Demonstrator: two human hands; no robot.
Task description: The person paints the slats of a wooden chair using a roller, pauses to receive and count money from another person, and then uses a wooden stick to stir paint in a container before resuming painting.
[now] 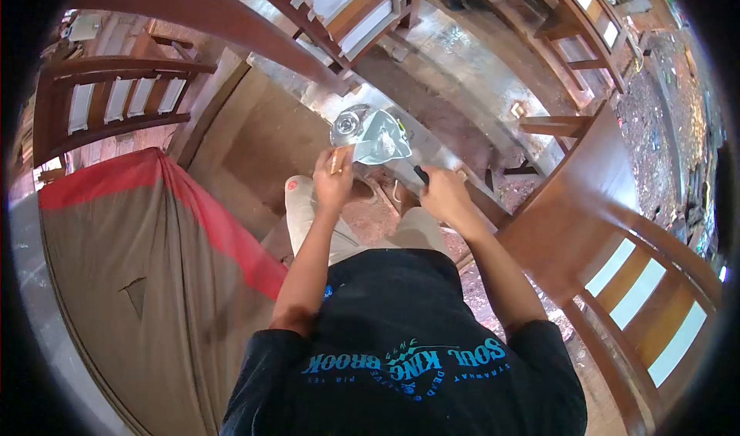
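Note:
Above the knees, my left hand [334, 179] is closed round a small tan piece [338, 160], which looks like a folded sheet or a block. My right hand [447, 193] grips a black handle [421, 175]. Between the two hands, just beyond the fingers, are a cut-open clear plastic container [381, 139] and a round metallic-looking lid or base [348, 124] at its left side. Whether the black handle's tip touches the plastic cannot be made out.
A brown cloth with a red border [154, 282] covers something at the left. Wooden chairs stand around, one with white-taped slats [127, 101] at upper left and another [655, 282] at right. A wooden beam [223, 24] crosses the upper left.

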